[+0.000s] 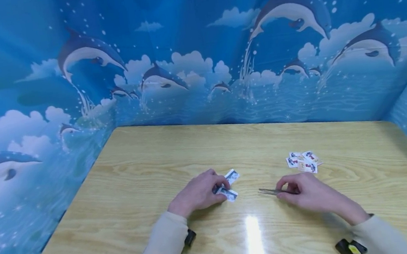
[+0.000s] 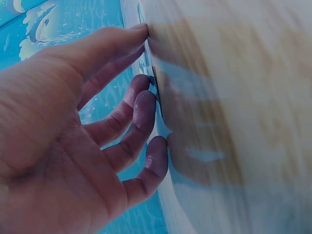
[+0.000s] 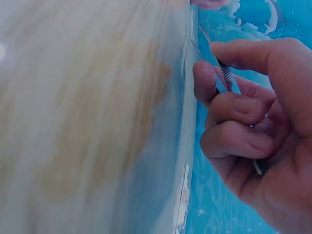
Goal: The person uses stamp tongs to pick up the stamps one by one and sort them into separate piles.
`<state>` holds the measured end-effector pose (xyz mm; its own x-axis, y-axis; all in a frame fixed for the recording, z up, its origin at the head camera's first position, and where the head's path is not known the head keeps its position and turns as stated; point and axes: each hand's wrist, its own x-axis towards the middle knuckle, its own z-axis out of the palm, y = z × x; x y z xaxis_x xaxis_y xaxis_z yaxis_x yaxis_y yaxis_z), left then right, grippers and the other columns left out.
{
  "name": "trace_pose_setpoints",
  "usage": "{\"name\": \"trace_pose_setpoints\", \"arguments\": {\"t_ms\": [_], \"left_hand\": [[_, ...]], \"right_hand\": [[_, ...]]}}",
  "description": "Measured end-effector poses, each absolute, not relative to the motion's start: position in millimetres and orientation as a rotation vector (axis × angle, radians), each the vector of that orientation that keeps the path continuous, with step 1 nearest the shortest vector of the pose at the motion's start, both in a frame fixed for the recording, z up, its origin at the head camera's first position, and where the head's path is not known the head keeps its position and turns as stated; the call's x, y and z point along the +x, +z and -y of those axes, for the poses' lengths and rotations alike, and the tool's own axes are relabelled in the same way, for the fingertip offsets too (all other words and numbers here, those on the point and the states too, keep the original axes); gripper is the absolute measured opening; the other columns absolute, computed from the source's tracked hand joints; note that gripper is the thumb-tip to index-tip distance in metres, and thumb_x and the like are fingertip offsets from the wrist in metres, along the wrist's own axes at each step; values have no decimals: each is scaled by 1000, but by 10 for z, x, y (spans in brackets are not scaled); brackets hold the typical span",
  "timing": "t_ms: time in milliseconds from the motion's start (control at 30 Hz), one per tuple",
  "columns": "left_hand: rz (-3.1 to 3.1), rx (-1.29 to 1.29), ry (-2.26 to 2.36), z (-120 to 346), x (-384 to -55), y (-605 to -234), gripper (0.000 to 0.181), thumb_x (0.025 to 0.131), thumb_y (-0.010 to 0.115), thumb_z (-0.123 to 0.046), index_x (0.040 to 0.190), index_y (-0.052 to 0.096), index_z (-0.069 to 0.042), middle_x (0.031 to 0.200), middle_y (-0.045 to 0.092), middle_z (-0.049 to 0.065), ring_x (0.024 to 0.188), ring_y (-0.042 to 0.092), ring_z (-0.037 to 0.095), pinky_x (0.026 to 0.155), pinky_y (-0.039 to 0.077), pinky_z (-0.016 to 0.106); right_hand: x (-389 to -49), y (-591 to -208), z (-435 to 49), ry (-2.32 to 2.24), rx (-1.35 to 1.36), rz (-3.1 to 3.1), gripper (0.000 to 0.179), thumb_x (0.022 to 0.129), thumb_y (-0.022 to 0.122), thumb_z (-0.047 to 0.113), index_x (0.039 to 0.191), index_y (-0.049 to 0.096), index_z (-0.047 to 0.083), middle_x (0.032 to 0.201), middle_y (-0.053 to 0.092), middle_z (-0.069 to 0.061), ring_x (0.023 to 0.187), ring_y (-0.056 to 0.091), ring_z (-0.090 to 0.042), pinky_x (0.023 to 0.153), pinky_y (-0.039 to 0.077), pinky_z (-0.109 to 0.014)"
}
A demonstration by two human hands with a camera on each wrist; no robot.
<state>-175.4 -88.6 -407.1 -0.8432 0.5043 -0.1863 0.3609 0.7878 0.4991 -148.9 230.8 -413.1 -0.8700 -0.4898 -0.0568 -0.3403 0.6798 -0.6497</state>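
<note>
My left hand (image 1: 201, 193) lies over small printed slips near the table's middle. A pale slip (image 1: 233, 176) and another slip (image 1: 230, 194) stick out past its fingers, partly hidden. From the left wrist view, the fingertips (image 2: 144, 105) are spread and touch down at the tabletop, with nothing visibly pinched. My right hand (image 1: 308, 192) holds metal tweezers (image 1: 267, 191) between thumb and forefinger, above the table. The tweezers (image 3: 227, 74) point toward the left hand, and their two tips are slightly apart. The other right fingers curl toward the palm.
Small printed cards (image 1: 309, 167) lie in a loose, overlapping group beyond the right hand. The wood-grain table (image 1: 161, 157) carries a bright glare strip in front. A blue dolphin-print cloth (image 1: 194, 52) stands behind it and along both sides.
</note>
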Motion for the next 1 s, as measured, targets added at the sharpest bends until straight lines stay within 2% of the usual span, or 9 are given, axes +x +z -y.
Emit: {"name": "trace_pose_setpoints", "arguments": {"t_ms": [367, 1000], "left_hand": [[-2672, 645, 647, 877, -1747, -4075, 18, 91, 77, -29, 109, 74, -28, 105, 58, -2, 86, 52, 10, 77, 45, 28], [-2673, 634, 631, 863, -1783, -4079, 17, 91, 77, -30, 108, 74, -29, 105, 58, -3, 87, 53, 10, 78, 45, 29]], "right_hand": [[-1496, -4095, -2154, -942, -759, -2615, 12, 97, 70, 28, 104, 72, 18, 65, 56, 11, 53, 44, 1, 49, 39, -22], [-1591, -4108, -1876, -921, -803, -2540, 15, 98, 68, 27, 108, 74, 18, 66, 60, 10, 53, 46, -1, 49, 38, -21]]}}
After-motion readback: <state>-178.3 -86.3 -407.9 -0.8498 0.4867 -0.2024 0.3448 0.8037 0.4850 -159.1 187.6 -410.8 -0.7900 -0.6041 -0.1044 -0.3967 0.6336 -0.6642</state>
